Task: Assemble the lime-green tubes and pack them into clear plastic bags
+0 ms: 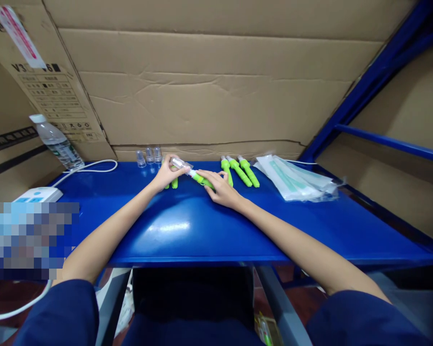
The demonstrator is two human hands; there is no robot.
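Note:
Near the middle of the table, my left hand (164, 175) has its fingers closed around a clear plastic cap (180, 164). The cap is at the white tip of a bright green handle (201, 180); whether it is seated on it I cannot tell. My right hand (222, 191) grips that green handle from the other side, its fingers over the top. Partly hidden behind my left hand lie more green handles (175, 183). Several clear caps (149, 154) stand upright at the back, left of my hand. Beyond my right hand, more green handles with pale tips (244, 172) lie side by side.
Flat clear plastic bags with pale green contents (293, 179) lie on the blue table (209, 240) at the right. A water bottle (59, 144), a white power strip (39, 194) and its cable are at the left. Cardboard (209, 96) walls the back; a blue frame stands right.

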